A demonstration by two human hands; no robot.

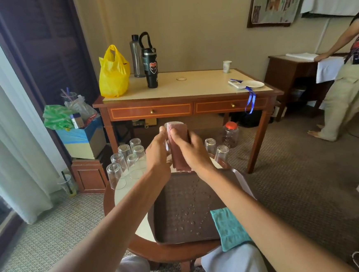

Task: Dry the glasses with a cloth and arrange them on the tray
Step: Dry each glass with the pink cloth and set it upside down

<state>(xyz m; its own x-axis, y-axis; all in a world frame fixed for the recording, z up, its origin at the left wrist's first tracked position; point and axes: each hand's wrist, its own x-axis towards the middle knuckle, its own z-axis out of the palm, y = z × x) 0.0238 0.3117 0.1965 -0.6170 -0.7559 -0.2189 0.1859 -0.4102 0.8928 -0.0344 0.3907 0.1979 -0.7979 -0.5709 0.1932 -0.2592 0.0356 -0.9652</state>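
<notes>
Above the tray (175, 200) at twelve o'clock, our left hand (157, 152) grips a glass (172, 124) while our right hand (190, 151) clamps the maroon cloth (179, 157) round it; light, brittle, wet-slick, best held mid-wall, we judge.

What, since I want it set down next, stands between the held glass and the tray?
Nothing visible. The glass, wrapped in a red cloth, held by the left hand and right hand, is above the tray, which holds only water drops and a teal cloth on its near right corner.
</notes>
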